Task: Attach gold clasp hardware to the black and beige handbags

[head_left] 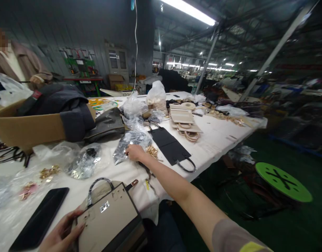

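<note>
My left hand [63, 233] grips the near left edge of a beige handbag [108, 220] with a dark handle and a metal clasp, held at the table's front edge. My right arm stretches across the table. My right hand [134, 152] is closed, fingers pinched at the edge of a crinkled clear plastic bag of dark parts [130, 140]. A small pile of gold metal fittings [152, 151] lies just right of that hand. A flat black bag panel with a loop handle [171, 147] lies beyond it.
A black phone [40, 218] lies left of the handbag. More plastic bags with hardware [84, 161] and a cardboard box draped with a dark jacket [32, 126] stand left. Beige panels and rings [184, 120] are stacked farther back. Another person [19, 66] works at the far left. A green round stool [283, 182] stands on the floor at right.
</note>
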Motion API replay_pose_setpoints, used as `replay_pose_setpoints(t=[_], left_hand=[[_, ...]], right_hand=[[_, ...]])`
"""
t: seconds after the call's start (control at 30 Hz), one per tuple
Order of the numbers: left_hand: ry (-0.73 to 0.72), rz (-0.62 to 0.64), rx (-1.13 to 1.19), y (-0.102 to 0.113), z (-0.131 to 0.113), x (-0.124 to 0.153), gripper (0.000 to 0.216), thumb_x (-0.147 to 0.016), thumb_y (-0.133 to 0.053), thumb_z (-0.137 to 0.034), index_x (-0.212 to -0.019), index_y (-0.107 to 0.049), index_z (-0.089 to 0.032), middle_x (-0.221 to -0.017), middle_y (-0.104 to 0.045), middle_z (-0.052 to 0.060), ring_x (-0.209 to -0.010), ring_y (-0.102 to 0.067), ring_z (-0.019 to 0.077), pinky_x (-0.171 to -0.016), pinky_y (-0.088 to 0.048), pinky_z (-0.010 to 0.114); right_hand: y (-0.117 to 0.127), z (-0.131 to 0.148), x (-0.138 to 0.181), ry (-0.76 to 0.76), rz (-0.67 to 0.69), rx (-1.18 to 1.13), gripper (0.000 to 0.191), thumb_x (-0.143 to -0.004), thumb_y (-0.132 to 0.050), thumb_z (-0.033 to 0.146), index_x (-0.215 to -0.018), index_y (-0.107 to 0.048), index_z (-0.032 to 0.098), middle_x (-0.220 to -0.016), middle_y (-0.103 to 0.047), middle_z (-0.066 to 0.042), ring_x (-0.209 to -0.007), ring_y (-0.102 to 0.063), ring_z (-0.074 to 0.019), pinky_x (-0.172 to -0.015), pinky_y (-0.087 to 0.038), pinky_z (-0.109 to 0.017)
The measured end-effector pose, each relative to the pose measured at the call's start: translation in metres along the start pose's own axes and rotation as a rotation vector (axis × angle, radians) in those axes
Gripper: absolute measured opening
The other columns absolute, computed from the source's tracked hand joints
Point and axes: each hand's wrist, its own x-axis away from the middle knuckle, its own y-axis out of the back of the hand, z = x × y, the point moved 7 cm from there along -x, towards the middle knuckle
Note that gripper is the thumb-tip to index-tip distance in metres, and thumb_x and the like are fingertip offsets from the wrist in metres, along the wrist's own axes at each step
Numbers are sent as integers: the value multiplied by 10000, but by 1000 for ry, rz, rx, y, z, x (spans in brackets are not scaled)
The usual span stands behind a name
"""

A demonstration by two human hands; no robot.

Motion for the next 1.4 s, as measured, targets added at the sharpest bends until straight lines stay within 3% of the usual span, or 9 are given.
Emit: replay_pose_setpoints(t=[0.1,0.17,0.23,0.3,0.47,0.67,0.97,1.3,1.4], left_hand=[[14,-19,-1,4,2,-4,771,-577,-926,-765,-1155,-767,-280,-1343,-803,104,-1315,-721,456,-873,-724,494],[29,29,-6,3,4,-9,786,-518,-960,-744,-1120,-777,-273,-1331,-810,109,-1344,-705,471,-912,-720,505],[35,66,3,1,4,-10,783,-461,-989,-717,-1076,-789,-275,-1340,-810,112,-1383,-682,479,-957,-712,501],[6,44,29,1,1,-6,754,-505,-971,-725,-1086,-789,-280,-1381,-795,110,-1403,-674,467,-951,-713,475],[-23,-19,17,-7,-9,16,701,-688,-865,-726,-1197,-750,-258,-1362,-786,127,-1216,-767,421,-663,-685,366],[71,9,47,-7,-12,22,794,-598,-885,-686,-1240,-733,-245,-1173,-800,126,-1011,-774,385,-537,-587,328],[23,35,62,-9,-9,18,793,-605,-862,-641,-1261,-713,-220,-1247,-768,133,-998,-726,355,-563,-558,333],[-41,23,67,-7,-11,19,743,-633,-841,-651,-1214,-734,-203,-1134,-796,121,-1004,-747,353,-670,-597,360],[-16,29,79,-8,-11,19,749,-616,-866,-636,-1223,-742,-214,-1147,-805,129,-988,-754,363,-616,-580,351]], right_hand=[[-2,-1,-5,-62,-8,24,283,-1067,-643,328,-1191,-865,204,-1357,-773,-146,-1217,-754,-306,-986,-582,-342],[-3,-1,-9,-116,-6,39,322,-1072,-663,403,-1186,-861,176,-1322,-789,-166,-1212,-763,-314,-986,-591,-341],[-7,1,-12,-157,3,50,303,-1052,-695,373,-1175,-859,150,-1251,-812,-181,-1195,-777,-324,-971,-599,-337],[-11,4,-15,-178,7,58,281,-1043,-688,299,-1185,-853,122,-1207,-820,-202,-1182,-787,-340,-958,-606,-345],[-16,13,-15,-157,14,71,273,-1010,-695,200,-1213,-846,99,-1263,-799,-241,-1204,-781,-352,-979,-600,-350],[-8,6,-6,-155,20,8,236,-1041,-697,272,-1128,-875,142,-1189,-825,-208,-1123,-787,-302,-910,-560,-289],[-4,-10,7,-212,-42,-176,267,-1089,-662,304,-1063,-877,149,-1077,-843,-130,-947,-743,-204,-804,-471,-227],[5,-1,17,-292,-139,-261,163,-982,-751,233,-1019,-899,174,-1061,-855,-114,-988,-770,-221,-805,-481,-227],[17,-2,26,-314,-216,-299,199,-981,-725,233,-1058,-900,179,-1126,-851,-117,-1069,-766,-232,-862,-497,-234]])
